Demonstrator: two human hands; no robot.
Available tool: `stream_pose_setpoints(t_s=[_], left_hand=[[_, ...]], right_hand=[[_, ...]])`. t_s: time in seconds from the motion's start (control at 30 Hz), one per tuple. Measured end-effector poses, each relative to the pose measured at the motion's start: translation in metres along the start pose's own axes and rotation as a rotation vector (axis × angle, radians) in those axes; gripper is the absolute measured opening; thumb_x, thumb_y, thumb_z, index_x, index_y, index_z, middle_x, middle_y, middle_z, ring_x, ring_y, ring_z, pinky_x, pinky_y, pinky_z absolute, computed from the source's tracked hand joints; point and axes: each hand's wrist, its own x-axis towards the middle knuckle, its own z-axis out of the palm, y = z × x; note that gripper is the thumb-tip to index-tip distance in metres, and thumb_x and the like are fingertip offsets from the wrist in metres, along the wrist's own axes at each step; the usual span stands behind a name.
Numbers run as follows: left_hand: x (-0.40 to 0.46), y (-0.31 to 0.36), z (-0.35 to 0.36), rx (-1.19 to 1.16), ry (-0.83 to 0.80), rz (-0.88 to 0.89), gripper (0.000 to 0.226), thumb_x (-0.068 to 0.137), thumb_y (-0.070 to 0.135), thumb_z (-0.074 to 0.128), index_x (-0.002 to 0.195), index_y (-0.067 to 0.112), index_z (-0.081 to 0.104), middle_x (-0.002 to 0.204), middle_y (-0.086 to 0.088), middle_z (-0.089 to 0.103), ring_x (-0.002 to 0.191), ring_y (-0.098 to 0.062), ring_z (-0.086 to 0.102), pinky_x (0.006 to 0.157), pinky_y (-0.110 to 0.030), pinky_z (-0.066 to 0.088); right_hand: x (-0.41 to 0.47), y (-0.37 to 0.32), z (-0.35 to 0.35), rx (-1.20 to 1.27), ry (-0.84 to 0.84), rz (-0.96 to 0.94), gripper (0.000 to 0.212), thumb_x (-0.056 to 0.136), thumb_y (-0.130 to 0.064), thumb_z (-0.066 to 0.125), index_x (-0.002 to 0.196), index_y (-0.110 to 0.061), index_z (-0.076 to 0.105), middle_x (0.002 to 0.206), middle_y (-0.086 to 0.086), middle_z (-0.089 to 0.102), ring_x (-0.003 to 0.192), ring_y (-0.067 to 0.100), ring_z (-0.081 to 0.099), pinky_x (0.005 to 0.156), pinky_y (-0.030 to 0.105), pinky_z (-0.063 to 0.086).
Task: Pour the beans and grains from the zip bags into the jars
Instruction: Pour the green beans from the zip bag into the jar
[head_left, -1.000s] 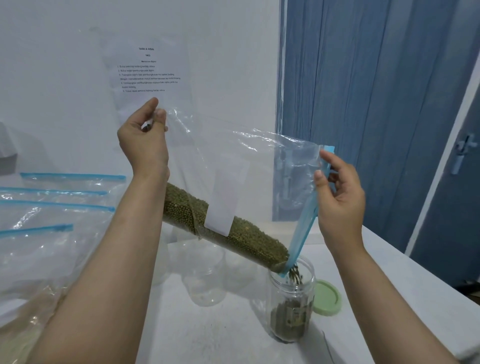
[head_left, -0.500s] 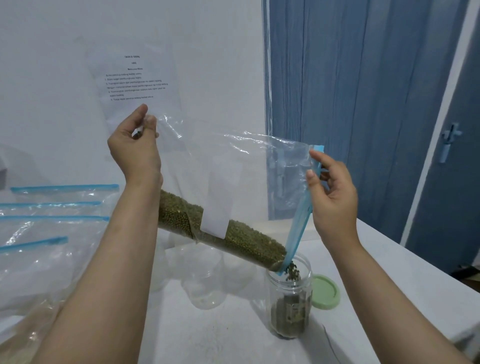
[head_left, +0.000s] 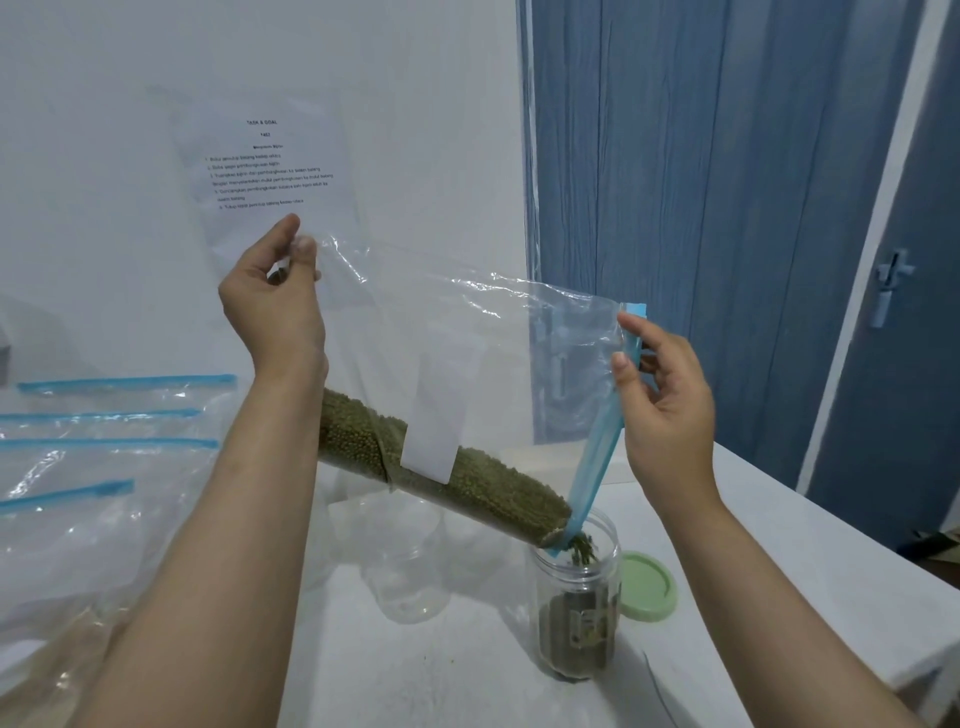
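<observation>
We hold the zip bag (head_left: 467, 364) tilted: our left hand (head_left: 275, 306) pinches its raised closed corner, our right hand (head_left: 665, 410) pinches the blue zip edge. The green beans (head_left: 483, 483) lie along a down-right axis, mouth over the jar (head_left: 579, 608), nearer our right hand.

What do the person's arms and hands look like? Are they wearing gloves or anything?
No gloves. Both the left hand and the right hand are bare, with no rings, watch or bracelets showing. Both forearms are bare too, with no sleeves in view. The fingers have short, plain nails.
</observation>
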Motion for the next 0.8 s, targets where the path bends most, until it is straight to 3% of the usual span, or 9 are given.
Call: stream_pose_setpoints(t_s=[0.2,0.8], left_hand=[[-0.0015,-0.0006,-0.0008,0.016,0.0,-0.002,0.025,0.091,0.014,0.07,0.116,0.018,0.07,0.103,0.003,0.07,0.068,-0.003,0.06,0.083,-0.018,0.053],[-0.0035,0.003,0.0005,0.003,0.003,-0.001,0.026,0.092,0.012,0.069,0.117,0.016,0.07,0.09,0.016,0.07,0.068,-0.005,0.058,0.085,-0.018,0.053]], right_hand=[[-0.0024,0.0026,-0.0017,-0.002,-0.001,0.016,0.03,0.101,-0.015,0.057,0.129,-0.024,0.06,0.118,-0.004,0.058,0.108,0.007,0.058,0.086,0.015,0.049],[0.0013,0.0027,-0.0019,-0.017,0.004,0.017,0.03,0.101,-0.013,0.057,0.129,-0.023,0.061,0.114,-0.005,0.057,0.1,-0.003,0.055,0.082,0.009,0.045]])
